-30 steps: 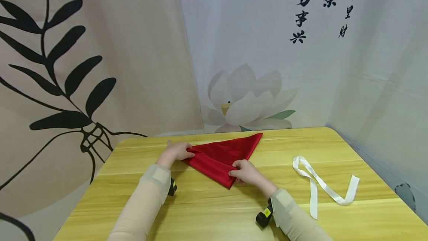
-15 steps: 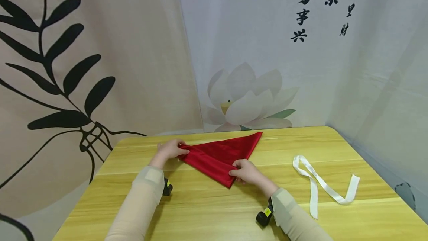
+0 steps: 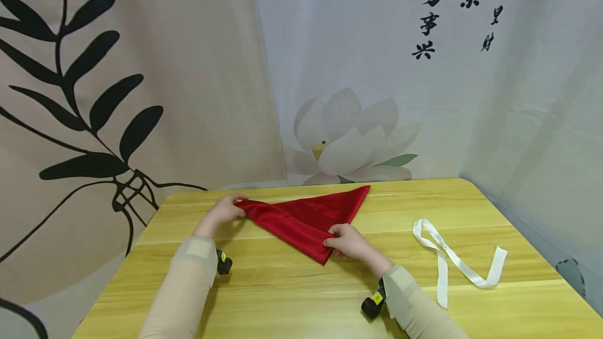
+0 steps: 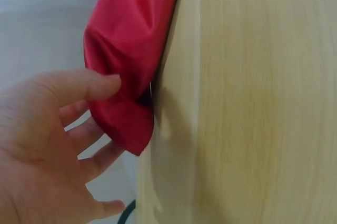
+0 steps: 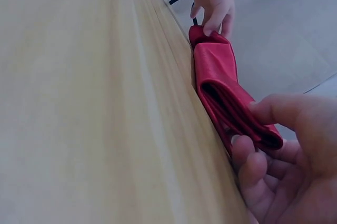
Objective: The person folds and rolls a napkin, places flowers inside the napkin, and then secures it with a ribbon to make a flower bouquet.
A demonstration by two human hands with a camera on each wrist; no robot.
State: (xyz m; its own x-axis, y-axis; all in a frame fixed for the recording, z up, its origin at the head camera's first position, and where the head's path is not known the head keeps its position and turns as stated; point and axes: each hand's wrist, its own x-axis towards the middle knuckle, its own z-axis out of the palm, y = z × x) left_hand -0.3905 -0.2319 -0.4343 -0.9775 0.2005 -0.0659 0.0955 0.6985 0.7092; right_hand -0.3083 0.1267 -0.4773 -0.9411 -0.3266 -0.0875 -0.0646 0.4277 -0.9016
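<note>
A shiny red cloth (image 3: 301, 218), folded toward a triangle, lies on the wooden table with a rolled band along its near-left edge. At the cloth's left tip my left hand (image 3: 224, 210) pinches the end between thumb and fingers; the left wrist view shows the thumb (image 4: 105, 86) on top and the fingers under the satin. My right hand (image 3: 349, 241) grips the band's near end. In the right wrist view the folded layers (image 5: 231, 103) of the cloth stand open in a loop beside the right thumb (image 5: 279, 109).
A white ribbon (image 3: 442, 268) lies loosely bent on the right side of the table (image 3: 292, 302). Behind the table's far edge hangs a pale curtain (image 3: 207, 67) printed with leaves, a lotus and characters. Each wrist wears a small black camera (image 3: 372, 305).
My left hand has slid left and slightly away along the band to the cloth's tip, uncovering more of the rolled edge. My right hand has kept its place on the near end.
</note>
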